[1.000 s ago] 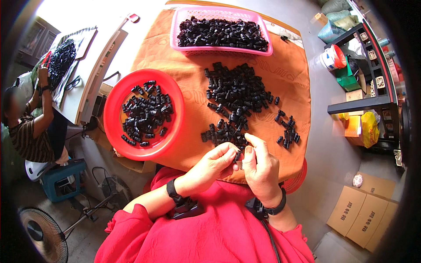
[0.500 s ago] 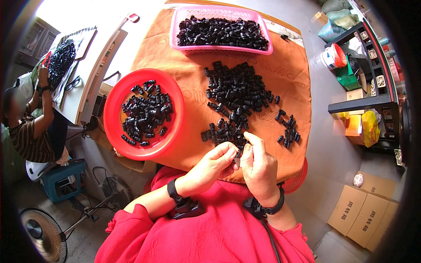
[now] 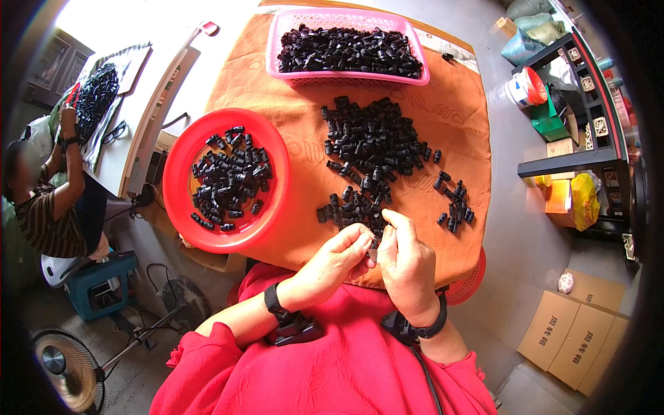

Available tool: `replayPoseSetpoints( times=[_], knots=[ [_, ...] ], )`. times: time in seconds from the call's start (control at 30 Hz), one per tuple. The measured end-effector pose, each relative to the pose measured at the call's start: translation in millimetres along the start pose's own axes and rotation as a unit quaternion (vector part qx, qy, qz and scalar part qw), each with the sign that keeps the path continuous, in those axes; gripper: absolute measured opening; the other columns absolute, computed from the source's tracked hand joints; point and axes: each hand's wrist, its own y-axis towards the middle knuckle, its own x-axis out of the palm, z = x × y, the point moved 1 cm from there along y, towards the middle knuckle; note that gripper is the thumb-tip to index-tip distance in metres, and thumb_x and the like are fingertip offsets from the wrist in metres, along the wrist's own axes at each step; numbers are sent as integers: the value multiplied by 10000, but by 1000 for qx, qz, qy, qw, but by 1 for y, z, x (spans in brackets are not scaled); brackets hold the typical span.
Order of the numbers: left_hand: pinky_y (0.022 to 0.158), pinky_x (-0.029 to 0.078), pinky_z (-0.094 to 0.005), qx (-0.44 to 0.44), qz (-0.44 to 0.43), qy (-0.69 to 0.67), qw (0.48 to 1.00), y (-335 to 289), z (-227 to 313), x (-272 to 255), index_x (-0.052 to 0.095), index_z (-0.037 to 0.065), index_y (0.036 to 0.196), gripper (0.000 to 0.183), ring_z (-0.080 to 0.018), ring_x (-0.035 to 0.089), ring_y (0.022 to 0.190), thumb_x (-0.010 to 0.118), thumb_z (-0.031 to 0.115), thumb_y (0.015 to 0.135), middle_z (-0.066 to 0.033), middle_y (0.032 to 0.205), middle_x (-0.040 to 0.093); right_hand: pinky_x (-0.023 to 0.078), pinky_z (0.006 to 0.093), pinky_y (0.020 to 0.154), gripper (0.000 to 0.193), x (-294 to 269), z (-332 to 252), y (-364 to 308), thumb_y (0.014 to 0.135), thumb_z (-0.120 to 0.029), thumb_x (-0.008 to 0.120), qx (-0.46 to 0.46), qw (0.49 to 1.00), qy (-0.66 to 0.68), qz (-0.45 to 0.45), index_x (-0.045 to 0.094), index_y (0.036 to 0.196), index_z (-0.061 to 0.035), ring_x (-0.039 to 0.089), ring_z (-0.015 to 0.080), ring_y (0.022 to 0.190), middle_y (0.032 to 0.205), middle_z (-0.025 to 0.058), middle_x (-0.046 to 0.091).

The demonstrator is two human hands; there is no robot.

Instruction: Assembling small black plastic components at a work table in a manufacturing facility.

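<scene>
At the near edge of the orange-covered table, my left hand (image 3: 335,257) and my right hand (image 3: 408,266) meet, fingertips pinched together. Between them shows a small black plastic piece (image 3: 375,242), mostly hidden by the fingers. It looks like the cylindrical black cord locks around it. Just beyond the fingers lies a heap of black cord locks (image 3: 373,138), its near end almost touching my right fingertips. A smaller group of them (image 3: 455,207) sits to the right. On the left, a red round tray (image 3: 181,214) holds many more.
A pink basket (image 3: 273,48) full of small black parts stands at the table's far side. To the left, another person (image 3: 52,200) works at a white table. A fan (image 3: 68,370) is at lower left, cardboard boxes (image 3: 570,339) at lower right, a dark shelf (image 3: 570,164) at right.
My right hand has shifted very slightly to the left; both hands keep the same pinch. The heaps and the tray look unchanged.
</scene>
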Motion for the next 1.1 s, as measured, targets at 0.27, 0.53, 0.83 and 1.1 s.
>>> replayPoseSetpoints(
  times=[0.27, 0.53, 0.83, 1.1],
  knots=[
    [668, 399, -197, -10, 3, -27, 1000, 0, -7, -6, 527, 131, 1048, 141, -42, 469, 753, 466, 257, 1061, 55, 850, 520, 508, 423, 554, 259, 4, 4, -5, 925, -76, 590, 4, 1000, -4, 18, 589, 1179, -29, 666, 312, 617, 666, 151, 636],
    [675, 407, -196, -11, 1, -2, 1000, -3, -4, -4, 529, 128, 1030, 139, -37, 467, 749, 478, 255, 1057, 60, 851, 508, 510, 399, 553, 283, 0, 7, -3, 894, -6, 606, 21, 998, -29, 55, 585, 1176, -12, 657, 302, 607, 691, 149, 642],
    [666, 415, -190, -44, -21, -48, 998, 0, -1, -6, 550, 130, 1035, 168, -32, 495, 733, 496, 288, 1047, 64, 837, 524, 509, 386, 552, 289, -8, 9, -3, 891, 6, 601, -3, 1000, 22, 17, 589, 1179, -14, 661, 289, 620, 706, 141, 646],
    [647, 398, -198, -39, -27, -72, 996, 0, -2, -4, 547, 120, 1027, 186, -50, 495, 713, 498, 299, 1044, 43, 815, 529, 506, 347, 548, 228, -3, 10, -5, 941, -14, 550, -30, 999, 26, -15, 585, 1166, -5, 655, 231, 603, 704, 117, 639]
  ],
)
